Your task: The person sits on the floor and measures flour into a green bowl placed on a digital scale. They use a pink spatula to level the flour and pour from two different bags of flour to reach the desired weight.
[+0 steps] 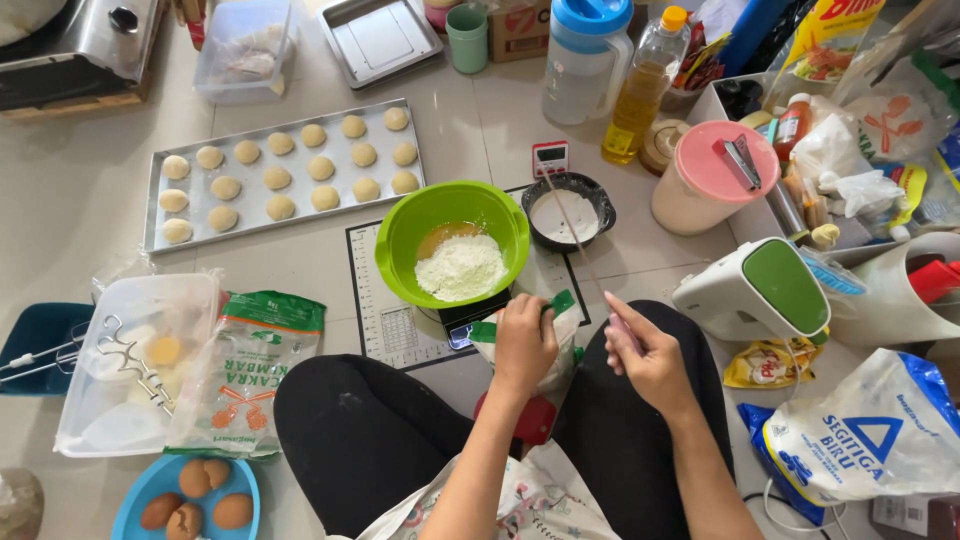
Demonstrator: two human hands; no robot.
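Note:
My left hand (pixel 523 343) grips the top of a small white and green packet (pixel 556 322) held over my lap, just in front of a green bowl (pixel 410 235). The bowl sits on a kitchen scale (pixel 463 318) and holds white flour piled over a yellowish liquid. My right hand (pixel 650 362) pinches the pink handle of a long thin stick (pixel 570 222), whose far end reaches into a black bowl of white powder (pixel 568 212).
A metal tray of round dough balls (pixel 283 172) lies at the back left. A hand mixer (pixel 757 290), flour bags (pixel 870 435), a pink-lidded tub (pixel 712 175), an oil bottle (pixel 640 88) and a jug (pixel 585 58) crowd the right. Eggshells (pixel 195 492) and mixer beaters (pixel 135 365) lie at left.

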